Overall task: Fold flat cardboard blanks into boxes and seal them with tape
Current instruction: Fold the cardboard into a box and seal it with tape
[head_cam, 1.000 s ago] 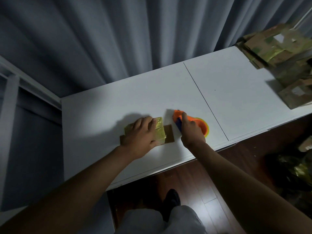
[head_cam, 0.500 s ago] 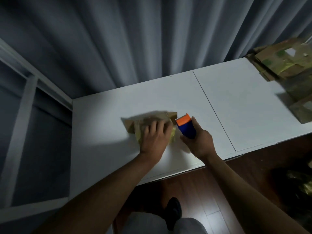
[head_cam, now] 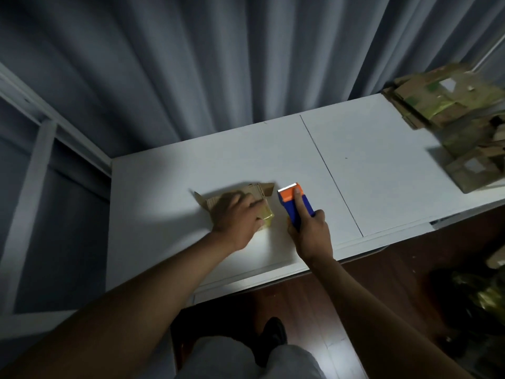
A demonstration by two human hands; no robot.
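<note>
A small cardboard box (head_cam: 263, 193) with yellow tape on it lies on the white table (head_cam: 382, 165), its flaps sticking out at the left and far right. My left hand (head_cam: 238, 217) lies on top of it, fingers curled over its near right corner. Just to the right, my right hand (head_cam: 308, 228) grips a blue and orange tape dispenser (head_cam: 293, 203), index finger stretched along its top, the toothed edge pointing away from me. A small gap separates the dispenser from the box.
A heap of flat cardboard blanks and taped boxes (head_cam: 451, 124) fills the table's far right corner. Grey curtains hang behind the table. A dark seam (head_cam: 330, 173) runs across the tabletop. Wooden floor and dark bags (head_cam: 481, 296) lie to the lower right.
The tape dispenser went from lying by the box to standing up in my right hand, slightly right of it. The box was turned so its flaps show at the far side.
</note>
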